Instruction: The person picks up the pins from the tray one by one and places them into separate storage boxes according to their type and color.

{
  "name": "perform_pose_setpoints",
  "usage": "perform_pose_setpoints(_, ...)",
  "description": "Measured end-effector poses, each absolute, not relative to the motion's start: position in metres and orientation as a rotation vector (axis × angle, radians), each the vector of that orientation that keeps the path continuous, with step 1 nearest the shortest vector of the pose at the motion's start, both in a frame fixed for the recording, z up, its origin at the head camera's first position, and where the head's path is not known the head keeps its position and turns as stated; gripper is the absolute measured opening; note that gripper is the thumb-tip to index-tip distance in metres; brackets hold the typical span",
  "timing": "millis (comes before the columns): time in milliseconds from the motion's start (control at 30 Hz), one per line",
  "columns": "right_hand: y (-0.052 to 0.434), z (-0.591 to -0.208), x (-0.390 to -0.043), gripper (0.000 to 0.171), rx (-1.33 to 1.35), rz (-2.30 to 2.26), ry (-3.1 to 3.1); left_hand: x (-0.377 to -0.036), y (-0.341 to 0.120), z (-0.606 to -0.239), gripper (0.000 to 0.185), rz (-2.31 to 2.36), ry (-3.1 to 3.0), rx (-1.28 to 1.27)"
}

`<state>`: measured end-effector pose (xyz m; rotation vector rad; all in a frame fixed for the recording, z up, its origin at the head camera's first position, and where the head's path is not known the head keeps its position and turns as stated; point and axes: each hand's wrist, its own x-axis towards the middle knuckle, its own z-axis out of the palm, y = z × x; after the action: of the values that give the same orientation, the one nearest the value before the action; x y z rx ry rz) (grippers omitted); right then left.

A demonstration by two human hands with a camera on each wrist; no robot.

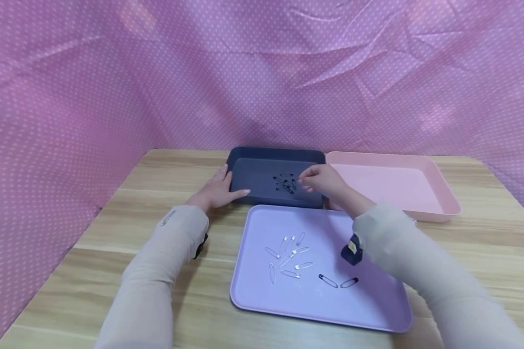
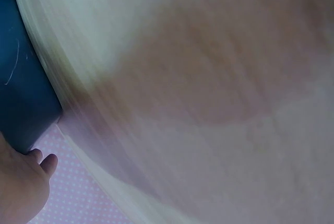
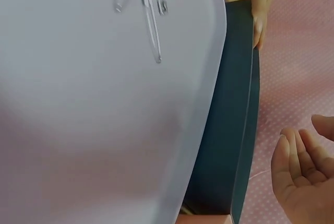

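My left hand (image 1: pixel 216 191) rests at the left side of a dark blue-grey tray (image 1: pixel 255 174); its thumb lies straight over the front rim and its fingers are along the outer wall. Several black safety pins (image 1: pixel 286 184) lie heaped toward the right of that tray. Just right of the heap, my right hand (image 1: pixel 323 182) hovers over the tray. The right wrist view shows its fingers (image 3: pixel 292 161) loosely bent, thumb apart, with nothing between them. Nearer me, a lavender tray (image 1: pixel 253 291) bears several silver safety pins (image 1: pixel 291 274) and two black pins (image 1: pixel 321 277) at its front right.
A pink tray (image 1: pixel 436 184) stands beside the dark one at the back right. All three trays sit close together on a wooden table (image 1: pixel 157 184). Pink dotted cloth (image 1: pixel 262 87) hangs behind the table and at its sides.
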<state>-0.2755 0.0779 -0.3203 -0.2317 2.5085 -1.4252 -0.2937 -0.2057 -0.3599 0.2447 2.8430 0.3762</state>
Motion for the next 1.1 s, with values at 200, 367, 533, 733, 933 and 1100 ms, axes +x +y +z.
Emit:
perform_pose_setpoints(200,0.089,-0.316,-0.255,0.022,-0.267,-1.437,2.454,-0.293,-0.204,-0.359,0.105,0.38,2.842,0.234)
perform_pose_setpoints(367,0.101,-0.314,-0.238,0.023,-0.363,-1.364,2.46,-0.293,-0.203,-0.358,0.105,0.383,2.837,0.231)
perform_pose_setpoints(533,0.111,-0.316,-0.223,0.024,-0.431,-1.344,2.428,-0.293,-0.205,-0.358,0.107,0.393,2.836,0.235)
perform_pose_setpoints(733,0.126,-0.322,-0.207,0.026,-0.412,-1.326,2.368,-0.292,-0.206,-0.359,0.105,0.381,2.825,0.236)
perform_pose_setpoints(933,0.14,-0.325,-0.195,0.027,-0.443,-1.326,2.327,-0.292,-0.206,-0.36,0.105,0.382,2.833,0.262)
perform_pose_setpoints(1100,0.149,-0.329,-0.185,0.025,-0.508,-1.268,2.338,-0.292,-0.206,-0.36,0.105,0.345,2.844,0.282)
